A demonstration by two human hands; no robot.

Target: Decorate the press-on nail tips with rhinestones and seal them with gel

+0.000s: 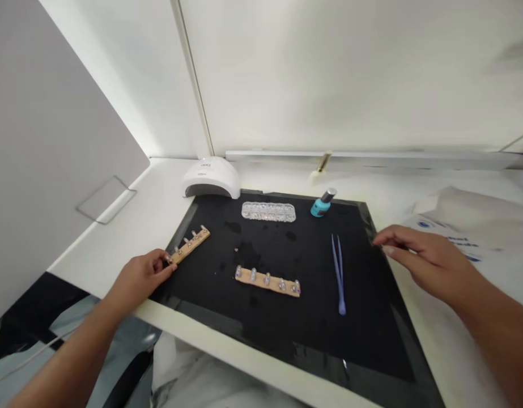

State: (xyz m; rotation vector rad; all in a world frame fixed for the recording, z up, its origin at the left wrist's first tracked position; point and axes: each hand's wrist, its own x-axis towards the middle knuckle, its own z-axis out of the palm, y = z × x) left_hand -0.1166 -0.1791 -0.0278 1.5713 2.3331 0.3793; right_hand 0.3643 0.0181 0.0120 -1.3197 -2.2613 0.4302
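My left hand (144, 276) pinches the near end of a tan strip (190, 246) with several small nail tips standing on it, at the mat's left edge. A second tan strip (267, 281) with several decorated nail tips lies at the centre of the black mat (286, 334). My right hand (422, 255) hovers by the mat's right edge, thumb and index finger close together; whether something tiny is between them cannot be made out. Purple tweezers (339, 275) lie on the mat to its left. A clear compartment case (268, 212) of gems sits at the back.
A white lamp (213, 178) stands at the back left. A turquoise bottle (323, 203) is at the mat's back right, with a gold-capped bottle (320, 168) behind it. White packaging (490, 226) lies at the right. A tiny gem (236, 249) rests on the mat.
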